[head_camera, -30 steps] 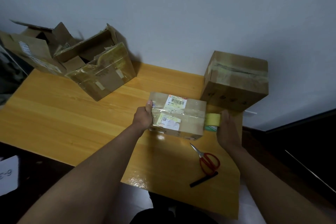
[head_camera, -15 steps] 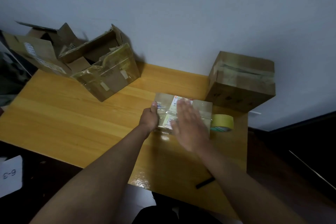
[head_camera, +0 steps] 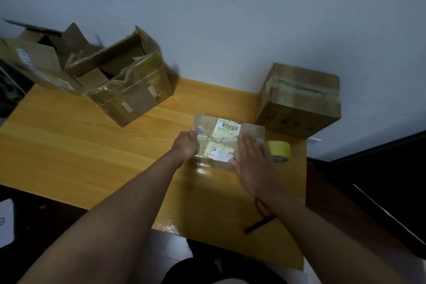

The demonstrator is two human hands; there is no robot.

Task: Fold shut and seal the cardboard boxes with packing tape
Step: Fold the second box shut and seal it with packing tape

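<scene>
a: right hand (head_camera: 251,163) lying flat, fingers straight and spread over the small box (head_camera: 227,140); left hand (head_camera: 185,145) curling round its left end, thumb on top.

b: smoothing down tape, by the look of it. probably already stuck along the seam, though blurring a bit there.

a: sitting mid-table (head_camera: 92,145), flaps closed, glossy with tape, labels showing. tape roll (head_camera: 280,150) lying just beside, right.

b: next likely needing the roll picked up again, or moving on to the open boxes (head_camera: 129,85).
</scene>
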